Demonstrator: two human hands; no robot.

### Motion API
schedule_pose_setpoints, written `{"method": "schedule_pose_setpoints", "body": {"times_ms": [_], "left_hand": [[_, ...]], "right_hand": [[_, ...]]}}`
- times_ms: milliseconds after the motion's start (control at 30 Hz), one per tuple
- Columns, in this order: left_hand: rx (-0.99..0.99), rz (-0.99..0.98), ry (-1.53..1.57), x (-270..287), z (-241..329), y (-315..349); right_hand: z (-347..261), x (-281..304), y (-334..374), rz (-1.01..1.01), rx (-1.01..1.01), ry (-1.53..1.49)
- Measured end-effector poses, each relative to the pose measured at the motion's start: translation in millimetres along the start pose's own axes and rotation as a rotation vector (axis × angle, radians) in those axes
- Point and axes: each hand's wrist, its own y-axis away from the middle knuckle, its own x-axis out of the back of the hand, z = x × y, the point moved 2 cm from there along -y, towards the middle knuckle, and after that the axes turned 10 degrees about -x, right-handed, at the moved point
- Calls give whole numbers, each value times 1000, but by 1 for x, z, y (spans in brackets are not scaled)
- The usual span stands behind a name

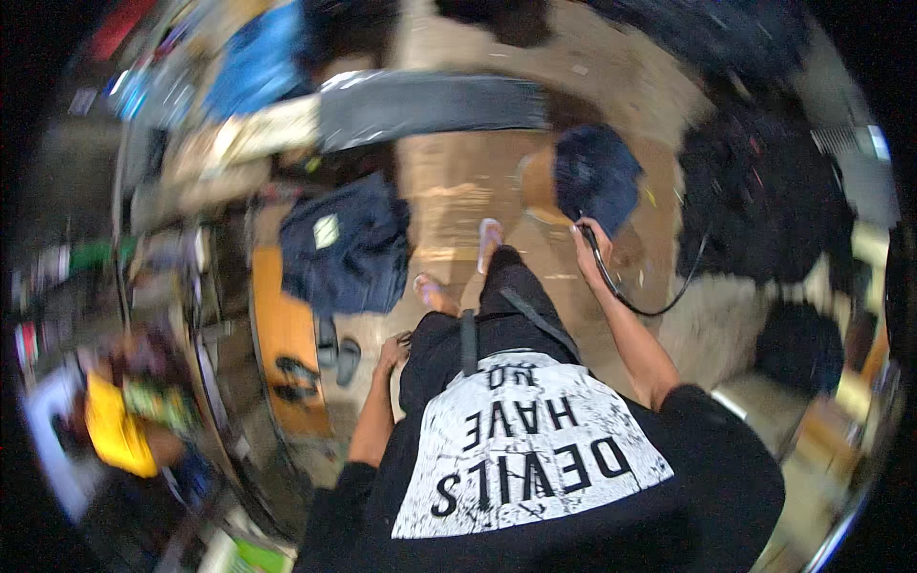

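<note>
My right hand point(594, 250) is closed around a black cord point(630, 304), which loops down and curves away to the right. Just beyond that hand, dark blue cloth point(597, 177) drapes over a tan stool or seat point(541, 181). Whether my fingers touch the cloth is unclear. My left hand point(394, 350) hangs low beside my left thigh, its fingers small and blurred. Nothing can be made out in it. A folded dark navy garment point(346, 244) with a pale label lies ahead of it on the left.
A long bench wrapped in dark plastic point(430, 107) crosses ahead. Black cloth heaps point(755, 191) line the right. On the left are an orange-brown board point(282, 334), dark sandals point(348, 361) and cluttered shelves. A person in yellow point(119, 425) is at the far left.
</note>
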Motion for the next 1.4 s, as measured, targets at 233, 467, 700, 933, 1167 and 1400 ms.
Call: {"method": "schedule_pose_setpoints", "body": {"times_ms": [233,467,700,933,1167,1400], "left_hand": [[-384,31,-715,-12,288,-170],[-613,-160,-665,-234,468,-434],[-752,-29,-1236,-355,494,-639],[-934,55,-1088,-348,516,-640],[-736,-189,-583,-353,626,-476],[-1063,-499,-785,-199,677,-435]], "right_hand": [[100,65,-69,270,-327,-267],[122,57,-194,198,-407,-528],[154,71,-256,125,-467,-452],[160,77,-265,142,-554,-464],[151,45,-273,336,-221,-264],[42,-20,-230,548,-276,-340]]}}
